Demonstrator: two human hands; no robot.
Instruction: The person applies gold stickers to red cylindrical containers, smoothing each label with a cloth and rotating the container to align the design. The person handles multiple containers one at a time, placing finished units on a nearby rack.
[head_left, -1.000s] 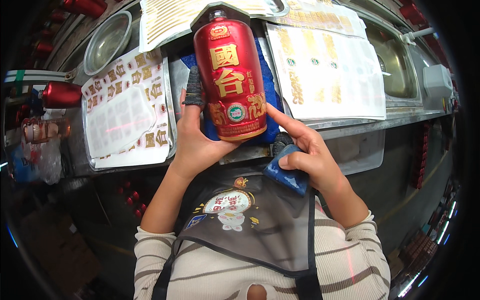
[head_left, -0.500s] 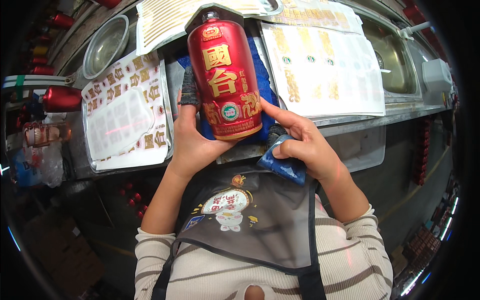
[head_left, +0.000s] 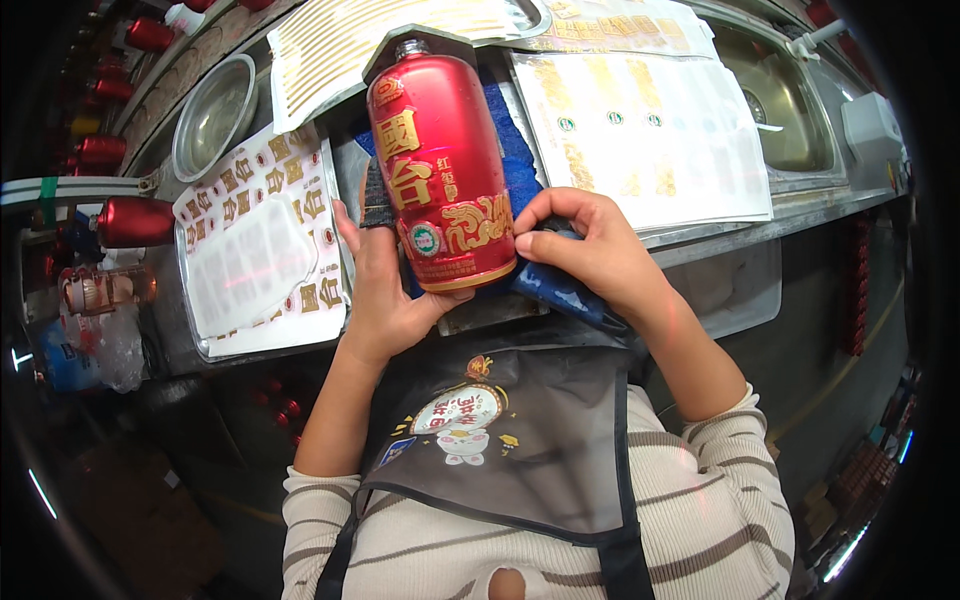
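A glossy red bottle (head_left: pixel 450 150) with raised gold characters, a gold dragon pattern and a round green-and-white emblem stands tilted in front of me. Its clear glass neck points away. My left hand (head_left: pixel 385 295) is wrapped round its lower left side and base, with a dark finger cover on one finger. Thumb and forefinger of my right hand (head_left: pixel 585 245) are pinched together at the bottle's lower right edge. Beneath them, a wet-looking folded blue cloth (head_left: pixel 565 290) is tucked in the same hand. Whether the fingertips pinch anything small cannot be made out.
Decal sheets lie left (head_left: pixel 260 240) and right (head_left: pixel 640 130), with a striped gold sheet (head_left: pixel 330 60) behind. A blue towel (head_left: pixel 520 150) lies under the bottle. Around are a clear bowl (head_left: pixel 215 115), a metal sink (head_left: pixel 790 120) and another red bottle (head_left: pixel 135 222).
The bottle has turned, its characters shifting left and more of the dragon pattern showing. My right thumb and forefinger have moved from the blue cloth to the bottle's lower edge.
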